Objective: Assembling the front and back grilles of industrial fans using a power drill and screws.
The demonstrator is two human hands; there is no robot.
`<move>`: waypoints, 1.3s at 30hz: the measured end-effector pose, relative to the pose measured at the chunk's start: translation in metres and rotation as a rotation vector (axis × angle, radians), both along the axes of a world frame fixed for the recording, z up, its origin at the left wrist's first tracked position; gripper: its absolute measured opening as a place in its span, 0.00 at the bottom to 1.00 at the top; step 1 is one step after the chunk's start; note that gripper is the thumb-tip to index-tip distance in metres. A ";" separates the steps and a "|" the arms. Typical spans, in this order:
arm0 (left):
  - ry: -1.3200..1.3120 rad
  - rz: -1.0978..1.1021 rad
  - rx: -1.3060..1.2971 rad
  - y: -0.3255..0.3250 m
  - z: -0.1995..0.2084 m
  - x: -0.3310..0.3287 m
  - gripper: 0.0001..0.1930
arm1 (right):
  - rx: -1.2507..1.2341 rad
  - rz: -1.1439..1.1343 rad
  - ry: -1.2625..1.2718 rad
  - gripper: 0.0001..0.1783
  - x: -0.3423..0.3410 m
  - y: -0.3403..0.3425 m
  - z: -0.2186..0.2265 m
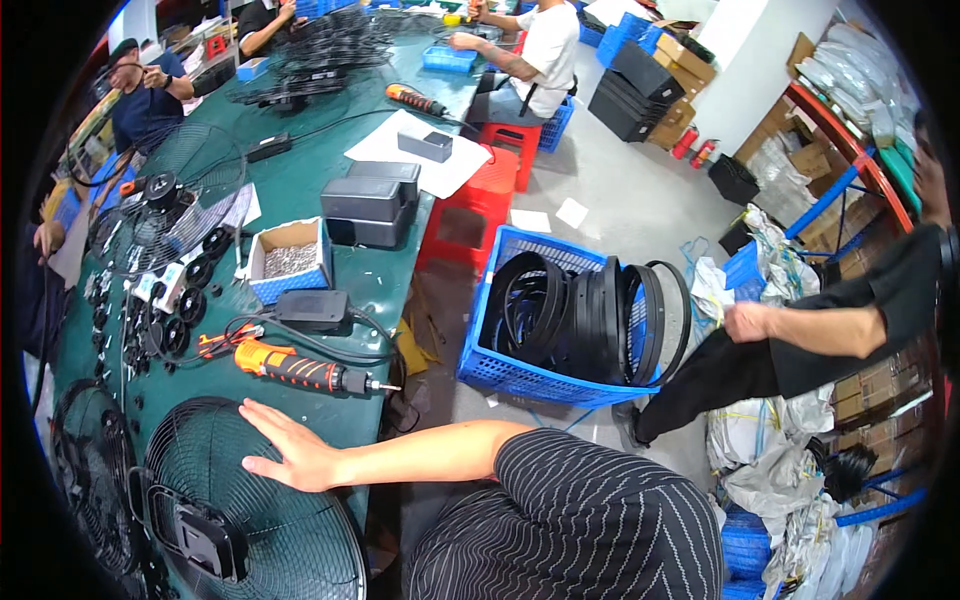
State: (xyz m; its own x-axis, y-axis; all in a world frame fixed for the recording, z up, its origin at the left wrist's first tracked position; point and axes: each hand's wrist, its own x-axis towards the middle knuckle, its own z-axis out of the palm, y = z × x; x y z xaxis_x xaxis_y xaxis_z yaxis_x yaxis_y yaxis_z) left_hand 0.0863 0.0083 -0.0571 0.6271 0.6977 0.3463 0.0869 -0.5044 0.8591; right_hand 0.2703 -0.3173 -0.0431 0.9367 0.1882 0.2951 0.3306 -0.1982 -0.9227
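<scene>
My right hand (292, 449) reaches in from the right, its fingers spread and thumb apart, with nothing in it. It is over the upper rim of a round black wire fan grille (290, 520); whether it touches the wire I cannot tell. A black plastic housing (210, 540) sits at the grille's middle. Just beyond the hand lies an orange and black electric screwdriver (300, 371), its bit pointing right. Behind it are a black power adapter (312, 308) and an open box (290, 262) of small metal screws. My left hand is out of view.
A blue crate (540, 378) of black rings stands on the floor beside the green table (390, 300). Red stools (470, 215) stand beyond it. Another fan (165, 195) and black knobs lie left. A person (800, 340) is at right; several others are around the table's far end.
</scene>
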 end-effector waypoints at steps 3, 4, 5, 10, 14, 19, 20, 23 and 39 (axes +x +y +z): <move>0.001 -0.036 -0.008 -0.013 0.011 0.012 0.25 | 0.001 -0.001 0.010 0.45 -0.003 0.001 0.003; 0.004 -0.047 -0.011 -0.015 0.012 0.013 0.25 | -0.022 -0.013 0.022 0.45 -0.004 0.001 0.003; 0.005 -0.057 -0.018 -0.017 0.012 0.015 0.25 | -0.010 -0.010 -0.003 0.45 -0.006 0.001 0.003; 0.018 -0.092 -0.035 -0.025 0.008 0.026 0.24 | -0.026 -0.108 -0.042 0.46 -0.024 0.002 0.002; 0.022 -0.139 -0.042 -0.035 0.010 0.044 0.24 | -0.018 -0.097 0.007 0.46 -0.035 0.001 0.003; 0.030 -0.157 -0.035 -0.037 0.012 0.053 0.23 | 0.030 -0.075 0.012 0.47 -0.037 -0.001 0.004; 0.029 -0.158 -0.037 -0.036 0.011 0.054 0.23 | 0.033 -0.075 0.011 0.47 -0.038 -0.002 0.004; 0.029 -0.153 -0.040 -0.034 0.011 0.058 0.23 | 0.022 -0.082 -0.008 0.46 -0.044 -0.003 0.005; -0.024 -0.030 -0.375 0.033 0.005 -0.035 0.28 | 0.033 0.148 0.014 0.42 -0.018 -0.048 0.016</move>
State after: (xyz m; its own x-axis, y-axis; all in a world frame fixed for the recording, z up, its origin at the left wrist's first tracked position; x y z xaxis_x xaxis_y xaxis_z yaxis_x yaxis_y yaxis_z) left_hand 0.0517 0.0416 -0.0522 0.6443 0.7600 0.0854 0.0538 -0.1565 0.9862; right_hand 0.2524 -0.3649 -0.0271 0.9035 0.3153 0.2903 0.3408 -0.1178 -0.9327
